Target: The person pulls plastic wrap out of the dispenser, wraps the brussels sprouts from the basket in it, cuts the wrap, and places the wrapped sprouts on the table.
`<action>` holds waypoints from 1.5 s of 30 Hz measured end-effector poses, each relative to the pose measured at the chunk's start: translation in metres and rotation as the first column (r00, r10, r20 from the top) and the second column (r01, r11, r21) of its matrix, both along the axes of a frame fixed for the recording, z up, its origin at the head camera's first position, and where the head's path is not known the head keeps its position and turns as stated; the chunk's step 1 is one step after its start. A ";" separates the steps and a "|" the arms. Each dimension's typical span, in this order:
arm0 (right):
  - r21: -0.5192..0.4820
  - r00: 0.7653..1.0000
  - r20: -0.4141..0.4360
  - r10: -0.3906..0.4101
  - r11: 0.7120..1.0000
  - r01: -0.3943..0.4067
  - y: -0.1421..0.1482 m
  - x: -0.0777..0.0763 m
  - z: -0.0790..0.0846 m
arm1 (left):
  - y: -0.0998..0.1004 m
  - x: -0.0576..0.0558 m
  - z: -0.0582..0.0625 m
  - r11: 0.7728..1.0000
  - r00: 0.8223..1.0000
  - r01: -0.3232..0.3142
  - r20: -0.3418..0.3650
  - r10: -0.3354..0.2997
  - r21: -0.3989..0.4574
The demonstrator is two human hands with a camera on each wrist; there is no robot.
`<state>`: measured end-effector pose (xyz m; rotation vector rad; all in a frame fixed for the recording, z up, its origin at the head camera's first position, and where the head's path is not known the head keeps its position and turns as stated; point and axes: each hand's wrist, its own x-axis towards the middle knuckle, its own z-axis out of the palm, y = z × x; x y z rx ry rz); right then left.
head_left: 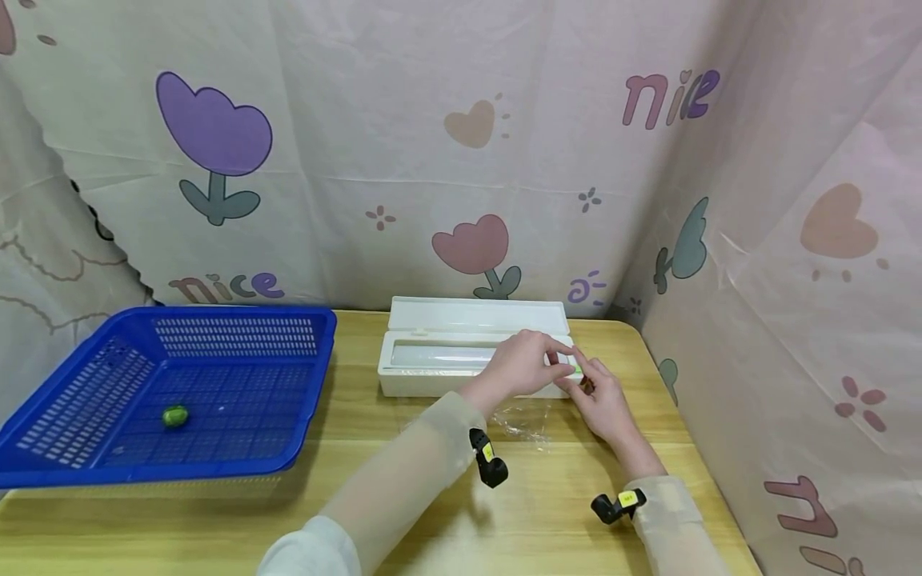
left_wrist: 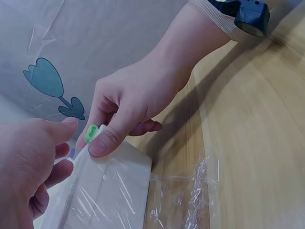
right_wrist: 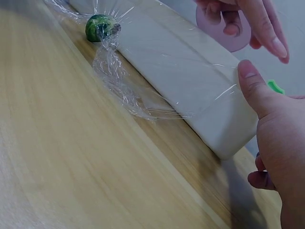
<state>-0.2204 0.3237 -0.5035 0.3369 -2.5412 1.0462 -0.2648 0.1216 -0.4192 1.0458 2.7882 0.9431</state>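
A white cling film box (head_left: 425, 384) lies with its lid (head_left: 475, 314) raised and the film roll (head_left: 439, 355) showing inside. My right hand (head_left: 601, 400) grips the box's right end, its thumb on the front edge beside a green slider (left_wrist: 91, 133). Close by, my left hand (head_left: 522, 364) hovers over the same end with loosely bent fingers, no object visible in it. Clear film (right_wrist: 116, 81) stretches down the box front and bunches on the table. A small green vegetable, like a Brussels sprout (right_wrist: 97, 28), sits against the film; my left arm hides it in the head view.
At the left stands a blue plastic basket (head_left: 306, 416) with another small green vegetable (head_left: 175, 415) in it. The wooden table (head_left: 562, 512) meets a printed cloth (head_left: 346, 200) behind and at the right.
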 end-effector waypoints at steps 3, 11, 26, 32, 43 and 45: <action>-0.010 1.000 -0.014 0.006 1.000 -0.007 0.000 -0.001 -0.002 | 0.001 -0.002 -0.002 1.000 1.000 0.000 -0.010 0.001 0.002; -0.023 0.999 -0.042 0.023 0.999 -0.024 -0.001 -0.003 -0.004 | 0.008 -0.009 -0.011 0.999 0.999 -0.018 -0.041 0.017 -0.032; -0.059 0.998 -0.048 0.037 0.997 -0.040 0.002 -0.003 -0.005 | 0.021 -0.012 -0.013 0.996 0.995 -0.004 -0.100 -0.005 -0.087; -0.075 0.999 -0.030 0.035 0.996 -0.037 0.002 -0.003 -0.005 | 0.022 -0.012 -0.015 0.992 0.992 0.004 -0.122 -0.020 -0.128; -0.078 0.999 -0.016 0.032 0.996 -0.033 0.002 -0.004 -0.008 | 0.021 -0.014 -0.018 0.991 0.994 0.013 -0.103 -0.027 -0.134; -0.076 0.999 -0.021 0.030 0.997 -0.031 0.002 -0.004 -0.009 | 0.021 -0.015 -0.019 0.991 0.994 0.016 -0.101 -0.030 -0.132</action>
